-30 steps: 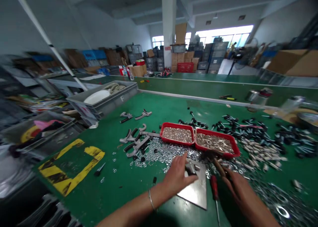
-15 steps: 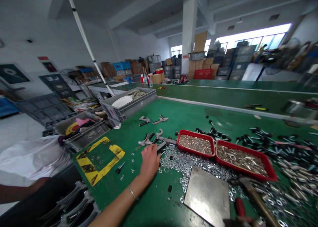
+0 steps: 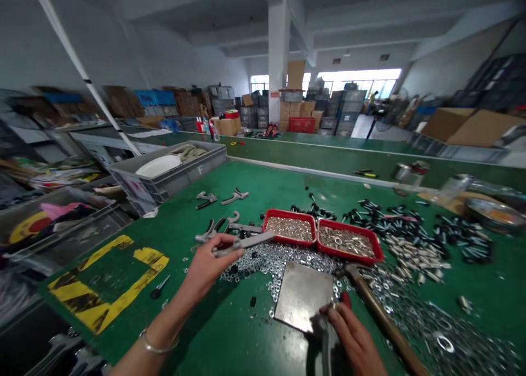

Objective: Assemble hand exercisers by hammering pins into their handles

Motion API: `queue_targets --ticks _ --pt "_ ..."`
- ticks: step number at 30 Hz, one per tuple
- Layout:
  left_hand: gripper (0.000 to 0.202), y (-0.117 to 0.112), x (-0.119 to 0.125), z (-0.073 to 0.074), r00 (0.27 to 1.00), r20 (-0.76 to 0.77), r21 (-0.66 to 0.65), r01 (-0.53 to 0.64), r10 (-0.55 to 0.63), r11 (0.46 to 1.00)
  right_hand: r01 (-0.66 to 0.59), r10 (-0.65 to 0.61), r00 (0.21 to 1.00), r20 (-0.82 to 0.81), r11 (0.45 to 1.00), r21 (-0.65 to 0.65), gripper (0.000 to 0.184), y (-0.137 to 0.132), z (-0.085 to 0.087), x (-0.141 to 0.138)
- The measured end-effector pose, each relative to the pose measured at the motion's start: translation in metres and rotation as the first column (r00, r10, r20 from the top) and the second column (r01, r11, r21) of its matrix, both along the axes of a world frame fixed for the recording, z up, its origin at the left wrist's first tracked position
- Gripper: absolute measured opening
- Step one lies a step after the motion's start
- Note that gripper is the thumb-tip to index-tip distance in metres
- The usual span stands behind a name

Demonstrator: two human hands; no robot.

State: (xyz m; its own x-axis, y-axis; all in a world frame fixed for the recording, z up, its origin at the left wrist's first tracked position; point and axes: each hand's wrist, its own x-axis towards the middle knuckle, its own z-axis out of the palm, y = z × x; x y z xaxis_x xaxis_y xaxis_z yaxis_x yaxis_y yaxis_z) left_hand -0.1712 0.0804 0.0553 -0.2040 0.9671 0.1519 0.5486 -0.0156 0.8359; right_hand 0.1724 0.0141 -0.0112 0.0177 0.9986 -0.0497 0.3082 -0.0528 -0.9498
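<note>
My left hand (image 3: pixel 207 269) is raised over the green workbench (image 3: pixel 234 332), gripping a long grey steel fitting (image 3: pixel 246 243) near its end. My right hand (image 3: pixel 354 340) is at the bottom edge of the view, closed on a dark metal piece (image 3: pixel 327 347) that is blurred and partly hidden. Beside it lie a square steel plate (image 3: pixel 303 296) and a wooden-handled hammer (image 3: pixel 382 321). A red tool handle (image 3: pixel 346 299) shows just past my right fingers. Loose steel washers (image 3: pixel 271 266) spread between my hands and two red trays (image 3: pixel 290 228).
Several steel fittings (image 3: pixel 211 228) lie left of the trays, with black-capped bolts (image 3: pixel 390 222) to the right. Yellow-and-black tape (image 3: pixel 107 283) marks the bench at left. A grey crate (image 3: pixel 168 170) stands at the bench's far left edge, with another green bench (image 3: pixel 312 146) beyond.
My left hand has lifted a steel fitting from the group near the trays. My right hand has come back into view holding a metal piece, and the view has swung slightly.
</note>
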Motion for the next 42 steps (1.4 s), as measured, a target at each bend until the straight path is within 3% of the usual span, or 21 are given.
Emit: queue_targets --ticks 4,8,10,13,16,19,22,27,33,36,39,42 --pt "0.039 -0.006 0.029 0.021 0.928 0.366 0.107 0.027 -0.064 0.994 -0.093 0.092 0.992 0.084 0.996 0.004 0.047 0.004 0.021 -0.007" --pt "0.034 -0.007 0.053 0.034 0.855 0.449 0.166 0.207 -0.261 0.964 -0.121 0.116 0.986 0.12 0.992 0.039 0.04 0.003 0.032 -0.011" --pt "0.034 -0.013 0.072 0.027 0.792 0.52 0.118 0.305 -0.32 0.945 -0.096 0.084 0.983 0.161 0.993 0.071 0.039 0.002 0.03 -0.011" --pt "0.039 -0.029 0.111 -0.002 0.709 0.626 -0.045 0.45 -0.326 0.892 -0.094 0.066 0.973 0.222 0.988 0.12 0.036 0.001 0.027 -0.009" --pt "0.046 -0.043 0.146 -0.036 0.775 0.558 -0.199 0.473 -0.298 0.858 -0.14 0.098 0.954 0.284 0.981 0.131 0.033 0.004 0.027 -0.006" --pt "0.047 -0.047 0.163 -0.053 0.831 0.442 -0.193 0.456 -0.338 0.869 -0.178 0.124 0.935 0.332 0.974 0.139 0.03 0.007 0.028 -0.003" --pt "0.044 -0.045 0.166 -0.053 0.838 0.38 -0.157 0.475 -0.391 0.866 -0.203 0.148 0.923 0.354 0.971 0.124 0.026 0.008 0.028 0.0" --pt "0.039 -0.042 0.167 -0.047 0.802 0.294 -0.118 0.571 -0.521 0.812 -0.253 0.197 0.901 0.386 0.962 0.099 0.022 0.007 0.025 0.0" --pt "0.039 -0.049 0.172 -0.051 0.797 0.28 -0.155 0.587 -0.535 0.795 -0.231 0.166 0.924 0.345 0.96 0.157 0.027 0.004 0.023 0.0" --pt "0.04 -0.053 0.167 -0.054 0.799 0.175 -0.129 0.598 -0.575 0.791 -0.239 0.193 0.938 0.288 0.961 0.136 0.03 -0.001 0.026 0.0" --pt "0.043 -0.053 0.158 -0.056 0.764 0.032 -0.145 0.642 -0.645 0.753 -0.26 0.229 0.938 0.261 0.961 0.092 0.031 -0.006 0.036 0.0" --pt "0.046 -0.051 0.15 -0.052 0.682 -0.038 -0.162 0.717 -0.73 0.678 -0.321 0.304 0.931 0.204 0.945 0.058 0.03 -0.007 0.05 -0.001"
